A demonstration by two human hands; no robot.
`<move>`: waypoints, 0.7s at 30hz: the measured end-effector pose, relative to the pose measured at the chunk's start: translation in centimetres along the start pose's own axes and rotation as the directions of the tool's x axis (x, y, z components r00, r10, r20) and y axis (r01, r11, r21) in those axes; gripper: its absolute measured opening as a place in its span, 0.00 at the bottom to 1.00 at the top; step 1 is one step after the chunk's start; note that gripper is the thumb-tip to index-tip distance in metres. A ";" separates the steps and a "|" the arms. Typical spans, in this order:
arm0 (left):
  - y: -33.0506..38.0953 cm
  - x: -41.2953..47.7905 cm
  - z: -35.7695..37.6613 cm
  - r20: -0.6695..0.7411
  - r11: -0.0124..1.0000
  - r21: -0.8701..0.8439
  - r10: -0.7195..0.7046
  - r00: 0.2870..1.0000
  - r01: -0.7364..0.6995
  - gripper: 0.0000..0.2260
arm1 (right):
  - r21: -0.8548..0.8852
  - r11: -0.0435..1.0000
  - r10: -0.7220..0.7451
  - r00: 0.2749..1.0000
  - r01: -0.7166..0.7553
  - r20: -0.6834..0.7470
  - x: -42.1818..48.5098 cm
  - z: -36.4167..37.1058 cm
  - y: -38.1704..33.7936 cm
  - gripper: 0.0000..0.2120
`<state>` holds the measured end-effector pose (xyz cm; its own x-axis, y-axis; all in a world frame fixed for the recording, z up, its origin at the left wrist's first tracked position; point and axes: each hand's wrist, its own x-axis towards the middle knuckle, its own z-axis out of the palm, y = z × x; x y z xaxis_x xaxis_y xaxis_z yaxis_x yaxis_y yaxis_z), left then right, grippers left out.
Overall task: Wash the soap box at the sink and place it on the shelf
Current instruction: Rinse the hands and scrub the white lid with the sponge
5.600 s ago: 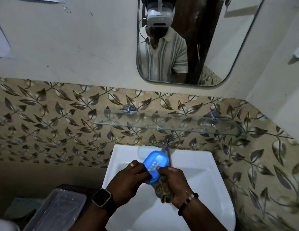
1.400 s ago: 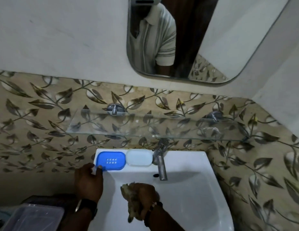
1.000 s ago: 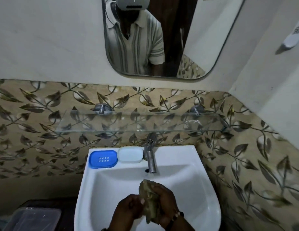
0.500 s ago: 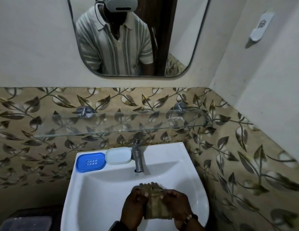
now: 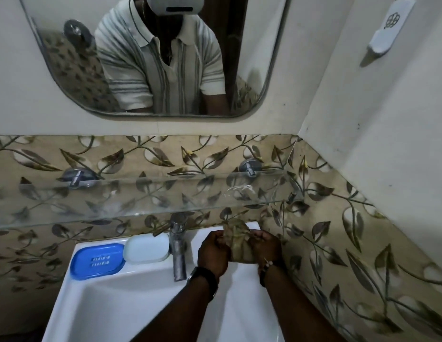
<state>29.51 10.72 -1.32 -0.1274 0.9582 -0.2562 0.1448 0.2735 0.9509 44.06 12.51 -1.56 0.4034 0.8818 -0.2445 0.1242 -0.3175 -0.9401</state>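
Note:
The blue soap box tray (image 5: pixel 97 260) lies on the back left ledge of the white sink (image 5: pixel 121 302), with its translucent white lid (image 5: pixel 146 248) beside it, left of the metal tap (image 5: pixel 178 245). My left hand (image 5: pixel 213 253) and my right hand (image 5: pixel 264 248) hold a brownish cloth (image 5: pixel 238 240) stretched between them over the sink's back right corner, just under the glass shelf (image 5: pixel 131 196). Neither hand touches the soap box.
The glass shelf runs along the leaf-patterned tiles on two metal brackets (image 5: pixel 77 177). A mirror (image 5: pixel 156 55) hangs above it. A white holder (image 5: pixel 387 25) is fixed to the right wall, which stands close to the sink.
My left hand set the blue soap box down on the sink ledge and joined the right on the cloth. Both hands rose with the cloth to the sink's back right corner.

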 end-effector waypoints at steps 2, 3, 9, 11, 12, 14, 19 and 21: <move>-0.6 1.3 0.2 -0.028 0.999 0.052 0.014 1.000 -0.012 0.18 | -0.061 0.998 -0.004 0.999 0.006 0.032 1.5 0.3 -0.1 0.11; -1.0 1.8 0.3 -0.036 0.995 0.092 0.036 0.999 -0.032 0.18 | -0.103 0.995 0.006 0.999 -0.001 0.052 2.1 0.4 0.0 0.12; -2.1 1.7 0.8 0.105 0.816 0.461 0.339 0.935 -0.347 0.15 | -0.463 0.818 -0.387 0.922 0.341 -0.004 2.0 1.1 2.0 0.17; -2.7 1.4 0.9 0.225 0.642 0.604 0.430 0.874 -0.472 0.19 | -0.546 0.727 -0.501 0.866 0.417 -0.006 1.5 1.0 2.7 0.16; -3.0 1.4 1.1 0.292 0.580 0.630 0.439 0.849 -0.517 0.20 | -0.591 0.639 -0.585 0.810 0.493 0.044 1.3 0.8 3.2 0.17; -3.5 1.4 1.4 0.418 0.467 0.672 0.401 0.815 -0.575 0.24 | -0.662 0.350 -0.706 0.651 0.663 0.279 1.4 0.6 4.6 0.21; -3.7 1.7 1.8 0.502 0.319 0.749 0.298 0.812 -0.581 0.30 | -0.697 0.328 -0.563 0.725 0.637 0.397 0.9 0.9 6.2 0.29; -3.1 1.4 1.6 0.501 0.301 0.757 0.301 0.811 -0.580 0.29 | -0.697 0.325 -0.590 0.713 0.640 0.379 0.6 1.0 6.0 0.28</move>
<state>30.48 11.31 -4.95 0.4322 0.9017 -0.0088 0.8604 -0.4094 0.3033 44.13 11.52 -7.55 -0.1296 0.9481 0.2903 0.9301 0.2177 -0.2959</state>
